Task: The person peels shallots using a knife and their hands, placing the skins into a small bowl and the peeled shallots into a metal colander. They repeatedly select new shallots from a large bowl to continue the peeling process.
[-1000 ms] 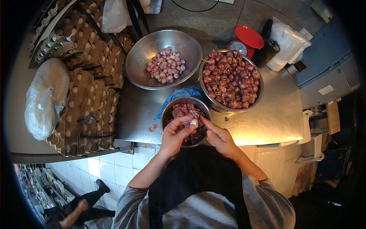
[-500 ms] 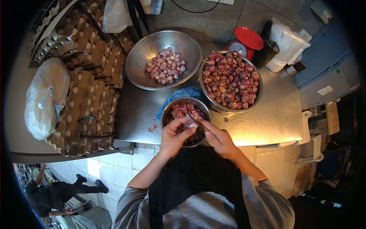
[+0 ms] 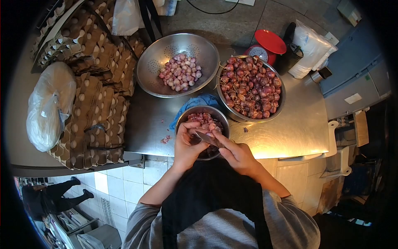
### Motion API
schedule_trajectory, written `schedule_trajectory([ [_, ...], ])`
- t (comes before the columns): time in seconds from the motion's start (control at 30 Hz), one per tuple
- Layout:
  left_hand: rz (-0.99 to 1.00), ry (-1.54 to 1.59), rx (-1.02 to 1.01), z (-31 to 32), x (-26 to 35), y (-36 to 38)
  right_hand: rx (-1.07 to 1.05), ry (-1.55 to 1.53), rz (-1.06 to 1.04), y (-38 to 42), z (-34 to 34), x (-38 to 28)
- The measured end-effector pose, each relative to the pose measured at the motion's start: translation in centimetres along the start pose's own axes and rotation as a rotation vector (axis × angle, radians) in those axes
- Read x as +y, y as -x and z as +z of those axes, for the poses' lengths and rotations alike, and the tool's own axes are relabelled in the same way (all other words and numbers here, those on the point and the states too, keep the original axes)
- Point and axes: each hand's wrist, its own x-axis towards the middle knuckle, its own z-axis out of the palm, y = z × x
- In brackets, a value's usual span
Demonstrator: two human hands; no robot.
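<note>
My right hand [image 3: 238,157] grips a small knife [image 3: 206,137], its blade pointing left towards my other hand. My left hand [image 3: 187,146] is closed around a shallot that the blade and fingers mostly hide. Both hands are over the near side of a steel bowl [image 3: 226,119] of reddish skins and peelings [image 3: 204,120]. Behind it on the left, a perforated colander [image 3: 145,68] holds peeled pink shallots [image 3: 180,72]. To the right, unpeeled red-brown shallots [image 3: 251,87] fill another steel bowl [image 3: 283,97].
A blue cloth [image 3: 195,101] lies behind the peelings bowl on the steel table [image 3: 298,128]. Stacked egg trays [image 3: 89,120] and a plastic bag [image 3: 49,108] stand left. At the back right is a red scale [image 3: 269,41]. Another person [image 3: 54,197] is at lower left.
The knife has turned so its flat blade now shows across my left fingers. My hands have shifted only slightly. The other person at lower left has moved further left.
</note>
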Motion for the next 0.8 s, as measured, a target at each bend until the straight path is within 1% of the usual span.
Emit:
schedule_trajectory([
  [0.03, 0.021, -0.015, 0.008, 0.0, -0.1, 0.0, -0.006, 0.042, 0.017, 0.0, 0.0, 0.0],
  [0.13, 0.027, -0.161, 0.055, 0.3, 0.6, 0.2, 0.078, 0.203, -0.080, -0.1, 0.5, 0.8],
  [0.23, 0.003, -0.263, 0.073, 0.2, 0.6, 0.3, 0.019, 0.123, 0.007, -0.1, 0.2, 0.4],
  [0.33, 0.002, -0.213, 0.036, 0.6, 1.1, 0.5, 0.147, -0.135, -0.047, -0.2, 1.3, 2.2],
  [0.43, -0.021, -0.127, 0.018, 0.6, 0.8, 0.4, 0.141, -0.233, -0.014, -0.4, 1.3, 2.7],
  [0.53, -0.021, 0.023, 0.040, 0.7, 0.6, 0.1, 0.092, -0.264, 0.073, -0.4, 1.1, 2.7],
  [0.63, -0.103, 0.245, 0.089, 0.6, 0.7, 0.1, 0.096, -0.338, 0.087, -0.5, 1.2, 2.4],
  [0.73, -0.262, 0.341, 0.044, -0.1, 0.1, -0.1, 0.038, -0.681, 0.230, -0.1, 1.2, 1.9],
  [0.8, -0.294, 0.260, 0.051, 0.0, -0.1, 0.0, 0.001, -0.747, 0.231, 0.0, 1.0, 1.6],
])
